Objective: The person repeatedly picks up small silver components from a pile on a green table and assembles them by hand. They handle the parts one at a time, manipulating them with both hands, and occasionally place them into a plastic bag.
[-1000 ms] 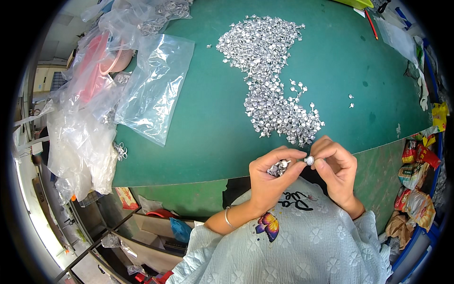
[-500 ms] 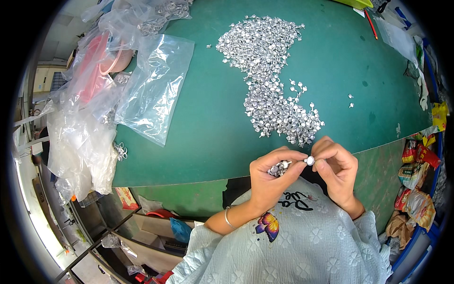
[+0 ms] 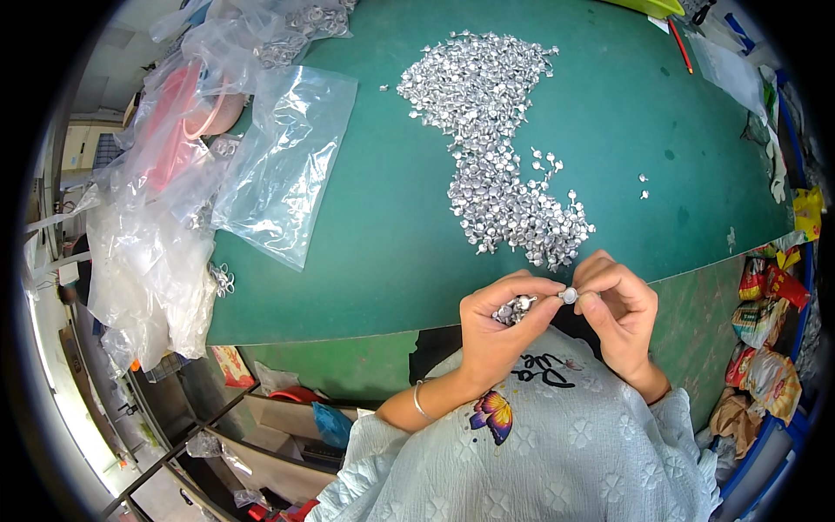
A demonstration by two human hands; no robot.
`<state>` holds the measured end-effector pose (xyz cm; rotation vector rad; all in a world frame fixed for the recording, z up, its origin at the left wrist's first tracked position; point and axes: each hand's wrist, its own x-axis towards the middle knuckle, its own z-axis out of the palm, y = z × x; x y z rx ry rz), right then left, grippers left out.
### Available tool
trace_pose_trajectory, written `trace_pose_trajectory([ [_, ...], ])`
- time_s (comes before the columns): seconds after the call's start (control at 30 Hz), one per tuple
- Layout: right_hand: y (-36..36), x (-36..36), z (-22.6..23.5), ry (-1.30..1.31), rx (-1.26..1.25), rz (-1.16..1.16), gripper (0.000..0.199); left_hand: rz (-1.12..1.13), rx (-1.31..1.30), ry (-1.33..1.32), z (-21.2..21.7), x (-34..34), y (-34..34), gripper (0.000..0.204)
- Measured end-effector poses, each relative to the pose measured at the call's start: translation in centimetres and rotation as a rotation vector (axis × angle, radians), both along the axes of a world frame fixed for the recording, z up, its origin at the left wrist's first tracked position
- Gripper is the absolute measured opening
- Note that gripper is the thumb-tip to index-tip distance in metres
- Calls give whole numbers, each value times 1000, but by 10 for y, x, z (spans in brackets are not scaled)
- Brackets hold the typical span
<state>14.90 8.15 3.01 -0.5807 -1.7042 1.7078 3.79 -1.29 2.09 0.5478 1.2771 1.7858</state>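
Note:
My left hand (image 3: 489,342) is closed near the table's front edge, with several small silvery metal pieces (image 3: 511,311) in its curled fingers. Between its thumb and forefinger one round-headed metal piece (image 3: 569,296) sticks out to the right. The thumb and fingertips of my right hand (image 3: 628,315) are pinched at the other side of that same piece. Just beyond my hands, a long heap of similar round-headed metal pieces (image 3: 491,187) spreads over the green table (image 3: 383,261). A few loose ones (image 3: 644,184) lie to the right.
On the left lie a flat clear plastic bag (image 3: 287,165), crumpled bags (image 3: 139,270) and a pink basket (image 3: 213,117). A red pencil (image 3: 681,48) and a yellow-green tray (image 3: 657,7) are at the far right. Colourful packages (image 3: 770,383) stand beyond the table's right edge.
The round head of the held piece has tilted slightly and looks greyer. Both hands keep almost the same place and grip.

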Motion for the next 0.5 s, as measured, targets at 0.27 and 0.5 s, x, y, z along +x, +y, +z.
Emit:
trace_pose_trajectory([
  [0.27,1,-3,-2,4,-31,1,4,-1,-23,-36,-1,-2,1,12],
  [0.5,21,-9,-16,-221,-118,-54,7,103,-161,-281,-13,-8,1,13],
])
